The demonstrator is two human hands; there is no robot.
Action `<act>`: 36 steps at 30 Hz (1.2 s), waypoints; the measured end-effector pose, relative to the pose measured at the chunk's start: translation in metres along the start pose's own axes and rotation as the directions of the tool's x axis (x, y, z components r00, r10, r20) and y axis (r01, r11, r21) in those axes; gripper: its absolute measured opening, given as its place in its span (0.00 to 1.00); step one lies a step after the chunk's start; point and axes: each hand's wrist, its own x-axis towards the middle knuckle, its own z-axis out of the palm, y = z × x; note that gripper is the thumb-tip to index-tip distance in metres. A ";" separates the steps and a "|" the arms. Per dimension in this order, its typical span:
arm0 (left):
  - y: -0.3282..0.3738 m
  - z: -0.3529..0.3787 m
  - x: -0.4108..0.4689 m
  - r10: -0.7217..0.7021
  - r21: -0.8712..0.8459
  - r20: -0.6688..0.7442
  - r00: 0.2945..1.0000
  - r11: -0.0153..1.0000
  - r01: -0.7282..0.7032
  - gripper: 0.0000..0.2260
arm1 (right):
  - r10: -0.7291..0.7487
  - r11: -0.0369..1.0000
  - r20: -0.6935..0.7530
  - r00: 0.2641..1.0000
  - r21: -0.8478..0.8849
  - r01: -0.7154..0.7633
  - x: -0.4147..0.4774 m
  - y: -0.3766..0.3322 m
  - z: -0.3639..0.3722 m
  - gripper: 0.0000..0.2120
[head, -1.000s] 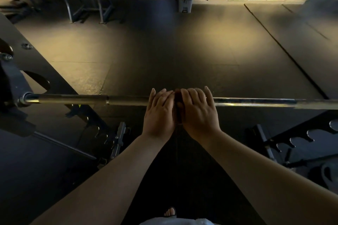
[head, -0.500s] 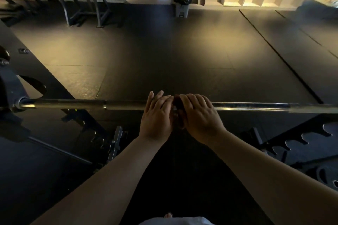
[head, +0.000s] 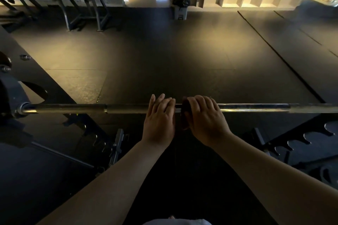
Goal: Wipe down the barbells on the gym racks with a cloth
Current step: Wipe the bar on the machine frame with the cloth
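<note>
Hands now parted slightly on barbell (head: 128,108) racked across mid-scene: left hand (head: 159,120) laid flat, fingers together; right hand (head: 204,118) curled over dark cloth (head: 185,113), edging rightward. Suggests wiping progressing toward right end.

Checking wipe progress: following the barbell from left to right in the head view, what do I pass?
Rack hook → bar collar → left hand → dark cloth → right hand → bare shaft.
</note>
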 end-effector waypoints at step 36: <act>0.003 0.002 0.003 0.005 0.003 -0.001 1.000 1.000 -0.005 0.24 | 0.006 0.985 0.043 0.999 0.174 -0.013 -0.003 0.008 -0.007 0.28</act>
